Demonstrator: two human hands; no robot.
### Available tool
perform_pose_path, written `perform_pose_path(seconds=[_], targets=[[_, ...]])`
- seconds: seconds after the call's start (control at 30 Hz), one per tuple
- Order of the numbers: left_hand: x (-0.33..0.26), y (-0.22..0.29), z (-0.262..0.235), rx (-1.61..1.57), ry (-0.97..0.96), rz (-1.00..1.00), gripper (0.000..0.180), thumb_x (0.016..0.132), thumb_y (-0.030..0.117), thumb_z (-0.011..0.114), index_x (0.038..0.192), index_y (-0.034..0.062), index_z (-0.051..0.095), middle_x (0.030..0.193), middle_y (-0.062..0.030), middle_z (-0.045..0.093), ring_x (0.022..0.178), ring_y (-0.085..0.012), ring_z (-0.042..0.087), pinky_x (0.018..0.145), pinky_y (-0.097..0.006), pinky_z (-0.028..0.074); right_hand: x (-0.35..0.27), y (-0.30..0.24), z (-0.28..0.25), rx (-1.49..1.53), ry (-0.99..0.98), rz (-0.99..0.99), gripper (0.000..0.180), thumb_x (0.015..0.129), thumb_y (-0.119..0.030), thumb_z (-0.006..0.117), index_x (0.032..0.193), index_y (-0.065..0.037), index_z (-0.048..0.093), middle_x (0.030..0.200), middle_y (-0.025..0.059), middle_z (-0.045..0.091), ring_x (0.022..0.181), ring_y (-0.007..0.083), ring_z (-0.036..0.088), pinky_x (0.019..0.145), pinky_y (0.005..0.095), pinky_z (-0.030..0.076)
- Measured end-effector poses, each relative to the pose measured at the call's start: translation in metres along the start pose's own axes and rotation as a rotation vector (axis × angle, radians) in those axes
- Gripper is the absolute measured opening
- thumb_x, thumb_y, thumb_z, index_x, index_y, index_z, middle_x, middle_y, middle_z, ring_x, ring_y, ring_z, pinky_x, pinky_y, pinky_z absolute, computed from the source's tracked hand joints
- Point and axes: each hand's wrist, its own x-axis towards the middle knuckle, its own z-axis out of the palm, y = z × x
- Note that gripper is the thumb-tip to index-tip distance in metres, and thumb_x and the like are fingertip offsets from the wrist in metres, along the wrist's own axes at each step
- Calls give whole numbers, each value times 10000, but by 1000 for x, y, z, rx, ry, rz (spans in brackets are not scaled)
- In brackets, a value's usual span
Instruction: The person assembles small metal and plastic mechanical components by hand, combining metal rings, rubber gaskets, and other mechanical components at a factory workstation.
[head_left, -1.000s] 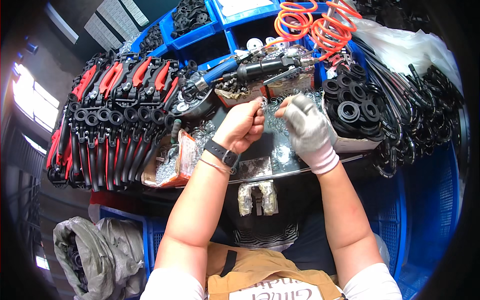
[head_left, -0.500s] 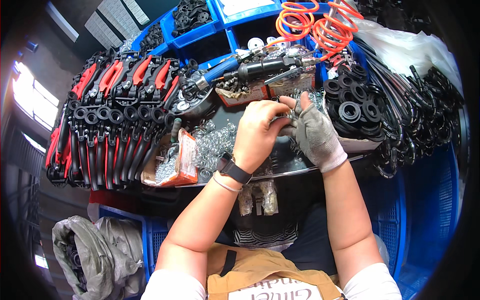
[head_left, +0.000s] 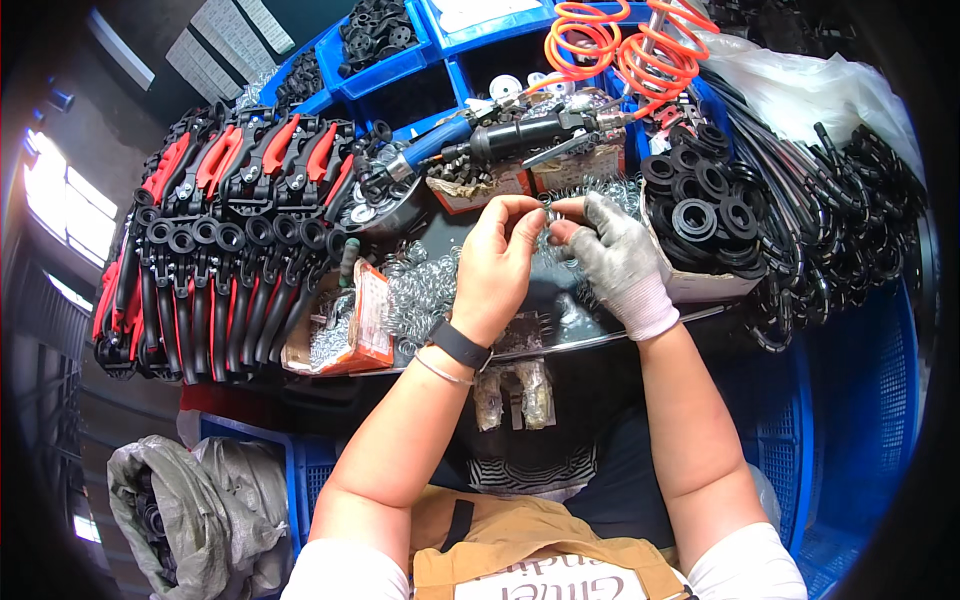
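Two hands at work: left hand (head_left: 497, 262) bare, with one dark wristband (head_left: 460, 344); right hand (head_left: 612, 262) in one grey glove. One pneumatic tool (head_left: 520, 138) with a blue grip. Two orange coiled hoses (head_left: 630, 45). One open orange carton (head_left: 345, 322) of metal clips. Black-and-red hand tools (head_left: 220, 250), black rubber rings (head_left: 700, 200) and loose wire springs (head_left: 425, 290): too many to count.

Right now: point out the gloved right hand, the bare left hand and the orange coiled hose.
right hand (head_left: 618, 262), head view, back of the grey glove.
left hand (head_left: 495, 265), head view, back of the bare hand.
orange coiled hose (head_left: 655, 52), head view, on the right-hand coils.
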Motion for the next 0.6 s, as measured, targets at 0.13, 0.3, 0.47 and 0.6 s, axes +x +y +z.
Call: perform_pose_path(seconds=[0.13,0.3,0.47,0.6], targets=[[8,-14,-8,-67,-56,-261,236,1059,278,555,1091,53,620,978,-11,655,859,-94,600,753,-242,513,0,1,4,-415,78,-441,238,878,-94,704,1103,-41,648,1022,158,681,905,334,689,773,398,557],[22,-12,-11,-382,-140,-572,246,1077,295,500,1033,79,609,849,23,615,755,-81,583,655,-222,492,0,-3,5,-643,34,-737,234,796,-19,658,1027,-57,658,1109,128,691,1005,321,685,851,398,572],[26,-18,-20,-578,-209,-640,235,1081,292,484,1023,108,619,845,24,630,725,-67,587,636,-220,499,6,-1,7,-602,74,-763,252,814,-62,665,1066,-46,664,1112,135,700,1004,297,693,851,379,572],[18,-18,1,-209,15,-265,273,1085,301,486,980,59,556,755,-3,584,622,-98,533,530,-256,420,-2,-11,13,131,64,183,315,928,-228,691,1141,-1,640,947,91,700,781,172,695,677,306,572]])
